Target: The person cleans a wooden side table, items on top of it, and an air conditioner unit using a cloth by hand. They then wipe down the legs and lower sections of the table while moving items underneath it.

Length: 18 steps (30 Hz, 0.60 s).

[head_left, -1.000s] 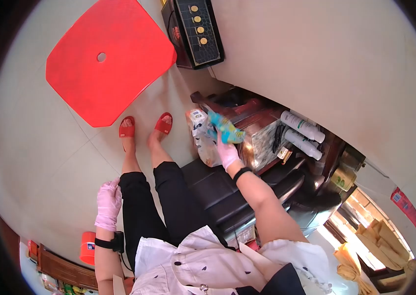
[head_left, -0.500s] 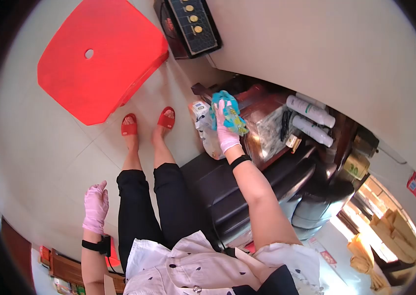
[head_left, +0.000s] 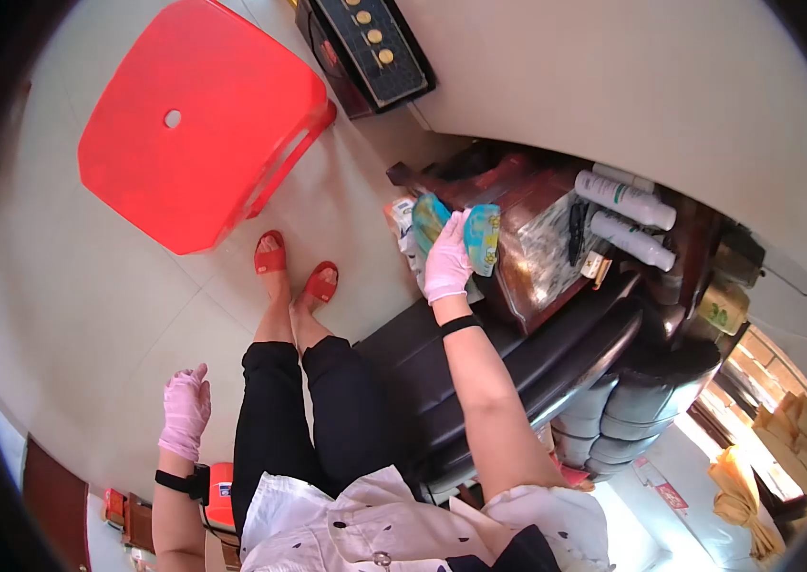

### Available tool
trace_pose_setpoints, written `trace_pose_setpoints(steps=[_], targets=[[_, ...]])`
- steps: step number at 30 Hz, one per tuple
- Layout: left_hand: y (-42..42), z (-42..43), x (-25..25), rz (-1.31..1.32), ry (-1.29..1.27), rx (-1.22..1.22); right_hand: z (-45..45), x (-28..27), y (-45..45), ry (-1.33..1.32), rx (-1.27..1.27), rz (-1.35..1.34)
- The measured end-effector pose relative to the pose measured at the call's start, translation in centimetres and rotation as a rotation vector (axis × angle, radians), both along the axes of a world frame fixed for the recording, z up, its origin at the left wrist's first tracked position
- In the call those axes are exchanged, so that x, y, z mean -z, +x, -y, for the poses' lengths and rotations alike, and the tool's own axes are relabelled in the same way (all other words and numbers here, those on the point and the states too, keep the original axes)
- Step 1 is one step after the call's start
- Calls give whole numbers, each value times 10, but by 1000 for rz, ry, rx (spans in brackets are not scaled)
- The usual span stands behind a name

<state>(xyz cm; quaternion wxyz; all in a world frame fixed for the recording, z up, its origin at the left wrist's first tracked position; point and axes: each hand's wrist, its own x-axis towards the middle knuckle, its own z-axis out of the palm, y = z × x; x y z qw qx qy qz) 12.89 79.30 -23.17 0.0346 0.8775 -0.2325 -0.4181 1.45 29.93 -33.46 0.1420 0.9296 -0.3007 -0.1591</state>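
Observation:
My right hand (head_left: 448,259), in a pink glove, is closed around a teal cloth (head_left: 484,238) with yellow figures; the cloth sticks out on both sides of my fingers. It hangs over the edge of a dark wooden side table (head_left: 508,250) with a stone-patterned top. Beside the table, partly behind the hand, is a white plastic bag (head_left: 403,225). My left hand (head_left: 186,410), also gloved in pink, hangs at my left with its fingers curled in and nothing visible in them.
White spray bottles (head_left: 625,198) and a small box (head_left: 596,267) lie on the side table. A black leather sofa (head_left: 442,381) stands to my right. Ahead on the tiled floor is a red plastic stool (head_left: 194,133), near a black box with gold knobs (head_left: 375,48).
My right hand has shifted slightly, and the cloth has gone from bunched up to hanging folded on both sides of the fingers. My feet and the view have moved a little.

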Motion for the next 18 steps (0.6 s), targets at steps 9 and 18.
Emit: trace_pose_setpoints(steps=[9, 18], targets=[[3, 36, -19, 40, -100, 131, 12, -39, -115, 299, -66, 133], [23, 44, -33, -21, -65, 188, 68, 13, -185, 636, -178, 16]])
